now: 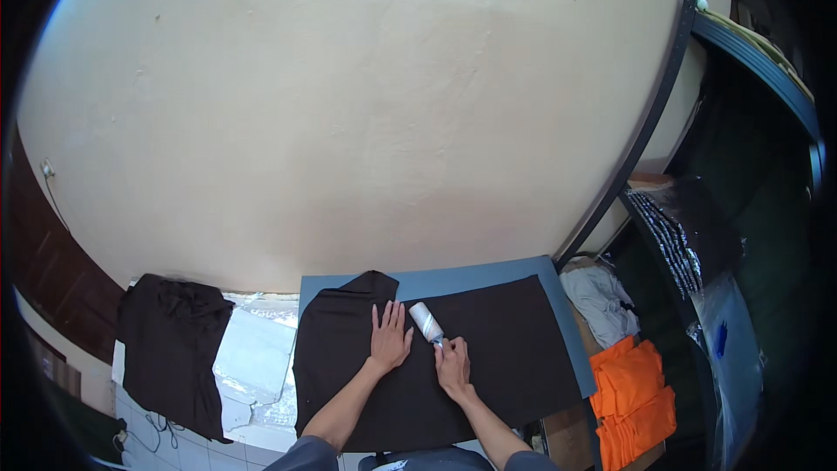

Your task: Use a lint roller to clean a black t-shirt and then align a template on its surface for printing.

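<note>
A dark brown garment [488,358] lies spread flat on a blue-grey board [471,277]. My left hand [390,337] rests flat on the cloth with its fingers spread, pressing it down. My right hand [453,366] grips the handle of a white lint roller [426,322], whose roll lies on the garment just right of my left hand's fingers.
A second dark garment [170,344] lies in a heap on the white tiled surface [253,358] to the left. At the right stand a pile of folded orange cloth [632,397], grey cloth [602,296] and a dark metal rack [663,96] with bagged goods. A cream wall [366,105] rises behind.
</note>
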### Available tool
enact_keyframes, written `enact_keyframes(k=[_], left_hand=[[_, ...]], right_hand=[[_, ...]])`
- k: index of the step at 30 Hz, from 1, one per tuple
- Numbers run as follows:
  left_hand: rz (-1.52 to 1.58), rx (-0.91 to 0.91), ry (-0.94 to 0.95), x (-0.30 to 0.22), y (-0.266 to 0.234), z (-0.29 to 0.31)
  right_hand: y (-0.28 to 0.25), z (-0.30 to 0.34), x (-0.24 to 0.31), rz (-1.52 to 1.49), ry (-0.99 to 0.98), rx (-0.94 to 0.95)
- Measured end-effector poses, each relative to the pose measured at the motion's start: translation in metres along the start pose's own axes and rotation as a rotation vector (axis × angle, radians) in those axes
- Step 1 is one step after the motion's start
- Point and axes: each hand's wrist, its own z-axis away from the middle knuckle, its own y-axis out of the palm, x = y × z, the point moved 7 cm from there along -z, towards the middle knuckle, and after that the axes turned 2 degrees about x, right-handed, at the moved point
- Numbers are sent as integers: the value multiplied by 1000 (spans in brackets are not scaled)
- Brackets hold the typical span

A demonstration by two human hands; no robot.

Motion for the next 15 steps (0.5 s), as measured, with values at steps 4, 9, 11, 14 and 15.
enact_keyframes(k=[4,9,11,14,15], left_hand=[[-192,51,-31,1,0,2],[-209,77,-55,2,-1,4],[-202,75,-44,-1,0,0],[-153,63,-20,-7,-1,-5],[-124,44,-18,-5,-5,-3]], right_hand=[[-11,-16,-33,171,60,-82],[-77,-62,-131,269,213,-238],[-112,-79,-184,389,278,-316],[-162,-92,-249,453,280,-352],[-169,-95,-246,403,301,-352]])
